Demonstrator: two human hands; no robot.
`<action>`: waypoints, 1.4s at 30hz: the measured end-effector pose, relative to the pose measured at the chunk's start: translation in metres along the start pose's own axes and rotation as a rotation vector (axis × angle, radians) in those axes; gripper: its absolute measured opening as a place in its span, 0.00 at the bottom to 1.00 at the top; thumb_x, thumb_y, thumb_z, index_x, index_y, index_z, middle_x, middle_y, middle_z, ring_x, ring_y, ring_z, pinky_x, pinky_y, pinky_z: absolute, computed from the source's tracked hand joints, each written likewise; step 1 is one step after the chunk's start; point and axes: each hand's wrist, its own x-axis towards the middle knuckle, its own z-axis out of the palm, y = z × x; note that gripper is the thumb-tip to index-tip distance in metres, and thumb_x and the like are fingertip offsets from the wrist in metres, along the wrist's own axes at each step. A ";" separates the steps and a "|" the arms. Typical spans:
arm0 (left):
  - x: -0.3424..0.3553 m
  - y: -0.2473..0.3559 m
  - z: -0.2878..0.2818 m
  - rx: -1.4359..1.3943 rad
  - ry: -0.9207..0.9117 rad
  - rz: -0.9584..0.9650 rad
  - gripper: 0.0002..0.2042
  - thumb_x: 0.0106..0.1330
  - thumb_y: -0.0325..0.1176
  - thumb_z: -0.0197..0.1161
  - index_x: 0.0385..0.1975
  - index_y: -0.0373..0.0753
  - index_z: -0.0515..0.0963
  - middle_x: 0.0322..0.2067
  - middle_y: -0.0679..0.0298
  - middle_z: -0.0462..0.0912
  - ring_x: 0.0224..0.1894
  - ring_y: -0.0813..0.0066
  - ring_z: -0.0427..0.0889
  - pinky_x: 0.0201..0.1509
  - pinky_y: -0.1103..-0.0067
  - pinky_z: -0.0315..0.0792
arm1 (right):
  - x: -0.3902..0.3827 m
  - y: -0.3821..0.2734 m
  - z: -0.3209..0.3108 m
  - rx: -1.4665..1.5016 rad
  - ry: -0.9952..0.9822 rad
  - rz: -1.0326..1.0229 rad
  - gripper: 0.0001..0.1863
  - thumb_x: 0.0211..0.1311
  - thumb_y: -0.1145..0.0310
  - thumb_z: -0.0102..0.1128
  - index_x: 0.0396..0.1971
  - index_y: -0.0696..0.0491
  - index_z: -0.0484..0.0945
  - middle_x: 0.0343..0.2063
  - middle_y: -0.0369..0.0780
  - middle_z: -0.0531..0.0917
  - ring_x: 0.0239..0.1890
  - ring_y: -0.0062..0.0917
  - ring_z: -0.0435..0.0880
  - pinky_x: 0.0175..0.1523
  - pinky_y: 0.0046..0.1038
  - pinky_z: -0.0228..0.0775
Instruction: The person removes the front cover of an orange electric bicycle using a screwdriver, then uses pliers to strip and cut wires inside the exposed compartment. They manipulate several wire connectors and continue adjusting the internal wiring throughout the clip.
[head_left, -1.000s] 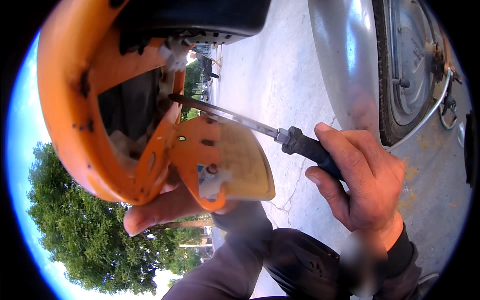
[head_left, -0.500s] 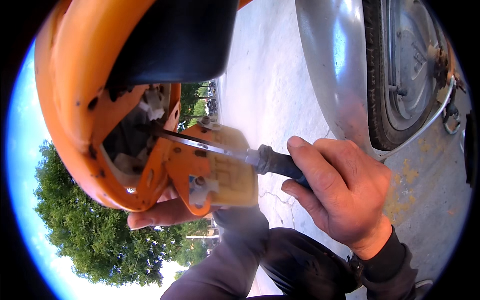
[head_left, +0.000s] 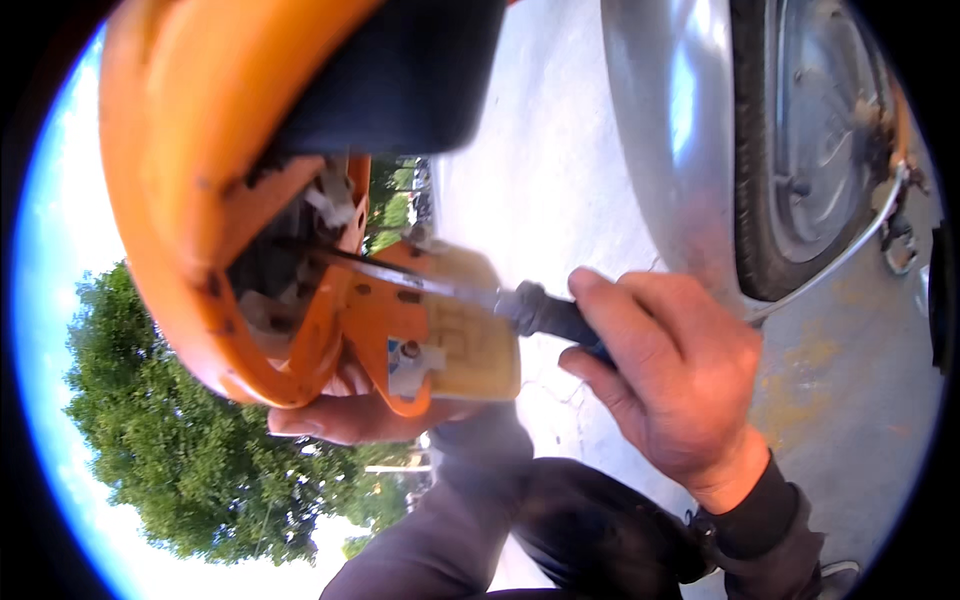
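Observation:
My right hand (head_left: 672, 375) is closed round the dark handle of a screwdriver (head_left: 430, 281). Its metal shaft slants up to the left, across a pale yellow plastic block (head_left: 470, 335), and the tip goes into an opening in the orange metal frame (head_left: 160, 200), where it is lost in shadow. Under the frame's lower edge, my left hand (head_left: 345, 417) grips it from behind; part of the hand is hidden by the metal. An orange bracket (head_left: 385, 325) with a bolt lies against the yellow block. White pieces (head_left: 332, 200) show inside the opening.
A black panel (head_left: 400, 90) adjoins the frame above. At the right stand a shiny metal fender (head_left: 660, 130) and a wheel with a dark tyre (head_left: 755, 200). Concrete ground (head_left: 550, 130) spreads between; a leafy tree (head_left: 180, 430) shows at left.
The orange frame with its opening sits slightly farther right and higher in view. My right hand with the screwdriver appears slightly farther left; the shaft stays in the opening.

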 end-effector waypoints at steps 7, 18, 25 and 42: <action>0.024 0.005 0.032 0.264 0.330 -0.168 0.48 0.68 0.62 0.57 0.76 0.29 0.50 0.75 0.41 0.57 0.73 0.45 0.65 0.75 0.56 0.63 | 0.008 0.001 -0.021 -0.153 0.026 -0.038 0.25 0.43 0.65 0.79 0.47 0.48 0.85 0.30 0.33 0.77 0.29 0.28 0.79 0.31 0.30 0.73; 0.075 0.056 -0.012 0.569 -0.163 -0.586 0.55 0.53 0.69 0.72 0.70 0.28 0.66 0.70 0.43 0.67 0.72 0.55 0.68 0.77 0.65 0.58 | 0.004 -0.011 -0.023 -0.144 -0.048 0.005 0.25 0.53 0.66 0.78 0.52 0.49 0.82 0.33 0.37 0.80 0.31 0.32 0.82 0.32 0.33 0.74; 0.072 0.053 -0.005 0.393 -0.069 -0.495 0.35 0.52 0.50 0.81 0.58 0.38 0.79 0.66 0.46 0.69 0.70 0.53 0.69 0.75 0.63 0.61 | 0.008 -0.007 -0.047 -0.174 -0.132 0.058 0.23 0.50 0.70 0.77 0.49 0.49 0.84 0.37 0.39 0.84 0.35 0.34 0.85 0.37 0.32 0.77; 0.073 0.062 -0.010 0.362 -0.150 -0.581 0.39 0.49 0.46 0.85 0.63 0.42 0.77 0.69 0.49 0.63 0.72 0.53 0.66 0.75 0.61 0.60 | 0.067 -0.010 -0.125 0.016 0.302 0.471 0.10 0.69 0.69 0.65 0.40 0.59 0.76 0.50 0.42 0.80 0.44 0.26 0.77 0.52 0.29 0.71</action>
